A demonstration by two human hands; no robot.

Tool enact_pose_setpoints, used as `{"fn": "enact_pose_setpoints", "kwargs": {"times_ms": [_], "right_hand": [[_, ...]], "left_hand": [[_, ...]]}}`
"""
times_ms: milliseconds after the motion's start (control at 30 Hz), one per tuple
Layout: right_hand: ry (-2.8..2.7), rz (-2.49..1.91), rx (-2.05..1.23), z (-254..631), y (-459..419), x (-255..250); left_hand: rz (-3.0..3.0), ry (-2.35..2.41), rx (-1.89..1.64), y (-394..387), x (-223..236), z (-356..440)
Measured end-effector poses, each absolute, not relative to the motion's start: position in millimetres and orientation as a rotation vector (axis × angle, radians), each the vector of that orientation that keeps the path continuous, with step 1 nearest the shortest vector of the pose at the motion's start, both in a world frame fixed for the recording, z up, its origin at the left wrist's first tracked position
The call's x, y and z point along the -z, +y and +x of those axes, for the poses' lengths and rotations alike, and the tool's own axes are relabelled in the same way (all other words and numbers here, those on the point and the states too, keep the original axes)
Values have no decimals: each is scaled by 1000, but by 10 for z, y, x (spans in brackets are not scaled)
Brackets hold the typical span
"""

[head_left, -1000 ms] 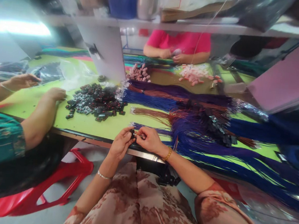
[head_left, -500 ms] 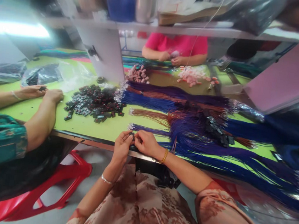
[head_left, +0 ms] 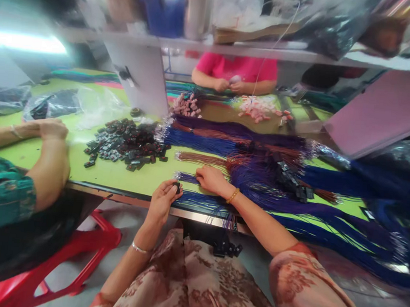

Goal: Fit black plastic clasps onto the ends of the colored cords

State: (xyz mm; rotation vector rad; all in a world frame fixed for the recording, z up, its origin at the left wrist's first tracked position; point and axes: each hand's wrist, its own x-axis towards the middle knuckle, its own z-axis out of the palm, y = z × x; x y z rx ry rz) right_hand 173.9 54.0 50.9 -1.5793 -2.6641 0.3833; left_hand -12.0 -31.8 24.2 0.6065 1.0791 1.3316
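A blurred shelf (head_left: 310, 57) spans the room above a lime-green table (head_left: 114, 178), with a white panel (head_left: 140, 76) and a pink panel (head_left: 381, 113) below it. Bright light (head_left: 22, 40) glows at far left. A red stool (head_left: 102, 241) stands on grey floor (head_left: 134, 221).
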Motion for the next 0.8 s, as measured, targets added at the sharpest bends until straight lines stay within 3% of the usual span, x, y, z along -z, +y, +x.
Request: {"fn": "enact_pose_setpoints", "kwargs": {"times_ms": [200, 600, 800], "right_hand": [[-2609, -1483, -273, 1822, 486, -543], [-2105, -1067, -974, 1365, 443, -539], [-2033, -1056, -971, 1559, 227, -511]], "left_hand": [[592, 1057, -1327, -305, -221, -49], [618, 999, -1368, -322, -166, 3], [540, 931, -1340, -307, -204, 36]]}}
